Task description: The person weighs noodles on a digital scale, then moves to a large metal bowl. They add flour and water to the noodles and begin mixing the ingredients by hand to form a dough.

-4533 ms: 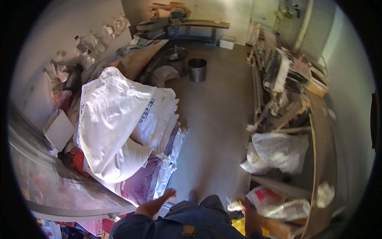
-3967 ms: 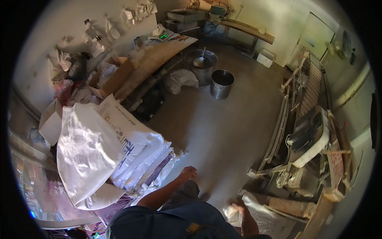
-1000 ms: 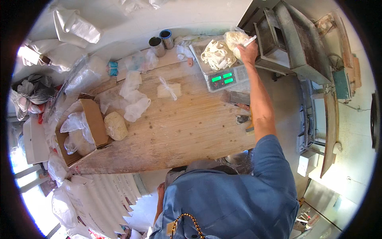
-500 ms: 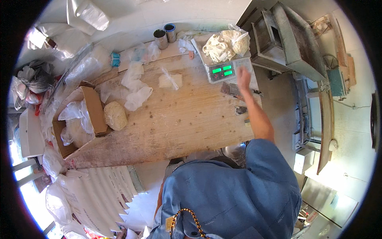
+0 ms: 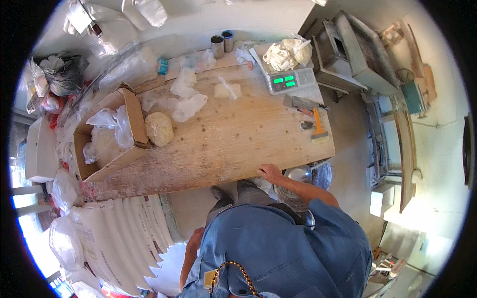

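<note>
At the near edge of the wooden table [image 5: 233, 144], my right hand [image 5: 271, 174] is loosely curled, and nothing shows in its fingers. My left hand [image 5: 195, 242] hangs low beside my body, its fingers hidden. Far right on the table stands a digital scale [image 5: 293, 85] with green lit displays. It carries a heap of pale, dough-like strips [image 5: 278, 57] and a knotted clear plastic bag [image 5: 299, 51] with pale contents. Nearer me lie a scraper with an orange handle [image 5: 317, 121] and a dark flat blade [image 5: 302, 103].
A cardboard box [image 5: 133, 116] lined with plastic stands at the left, beside a round pale bagged lump [image 5: 159, 129]. A small tied bag [image 5: 227, 91] lies mid-table, and two metal cans [image 5: 217, 47] stand behind. Stacked white sacks [image 5: 117, 243] are low left; a metal bowl [image 5: 299, 175] sits below the table edge.
My right hand has drawn back from beside the scale to the near table edge. The orange scraper, hidden behind my forearm before, now shows. My left hand has come into view.
</note>
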Action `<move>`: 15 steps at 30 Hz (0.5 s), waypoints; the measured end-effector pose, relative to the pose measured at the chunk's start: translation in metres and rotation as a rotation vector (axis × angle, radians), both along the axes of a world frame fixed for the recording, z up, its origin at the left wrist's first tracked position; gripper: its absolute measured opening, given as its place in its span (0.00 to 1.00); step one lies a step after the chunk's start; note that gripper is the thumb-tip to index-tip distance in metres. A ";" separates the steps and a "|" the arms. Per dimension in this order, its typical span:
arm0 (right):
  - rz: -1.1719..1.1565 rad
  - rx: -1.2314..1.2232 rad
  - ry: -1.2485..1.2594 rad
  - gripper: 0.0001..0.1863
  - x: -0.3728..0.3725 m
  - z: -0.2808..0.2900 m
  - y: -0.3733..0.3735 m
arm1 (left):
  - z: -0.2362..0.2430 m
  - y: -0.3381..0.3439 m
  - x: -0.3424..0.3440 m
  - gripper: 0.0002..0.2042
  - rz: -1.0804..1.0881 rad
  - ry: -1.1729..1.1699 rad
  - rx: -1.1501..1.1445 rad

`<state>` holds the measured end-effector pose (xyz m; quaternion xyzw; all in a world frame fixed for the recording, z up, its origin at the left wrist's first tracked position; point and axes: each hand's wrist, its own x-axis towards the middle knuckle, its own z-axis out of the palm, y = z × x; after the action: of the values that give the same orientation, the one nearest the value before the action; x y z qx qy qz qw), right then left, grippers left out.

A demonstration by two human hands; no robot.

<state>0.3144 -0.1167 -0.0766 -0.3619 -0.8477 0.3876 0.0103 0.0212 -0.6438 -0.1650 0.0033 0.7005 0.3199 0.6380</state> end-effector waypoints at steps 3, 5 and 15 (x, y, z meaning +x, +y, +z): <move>0.055 0.023 -0.050 0.16 0.014 -0.009 -0.028 | 0.015 0.001 -0.027 0.12 0.036 -0.121 0.053; 0.031 -0.084 -0.104 0.17 0.030 -0.016 -0.047 | 0.029 0.011 -0.040 0.11 0.067 -0.121 0.070; 0.023 -0.488 -0.322 0.26 0.120 -0.041 -0.070 | 0.062 0.093 -0.072 0.09 0.528 0.260 0.221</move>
<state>0.4344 -0.1866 -0.1174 -0.4010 -0.7242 0.5177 -0.2163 -0.0505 -0.5509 -0.1026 -0.0685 0.7137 0.5457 0.4337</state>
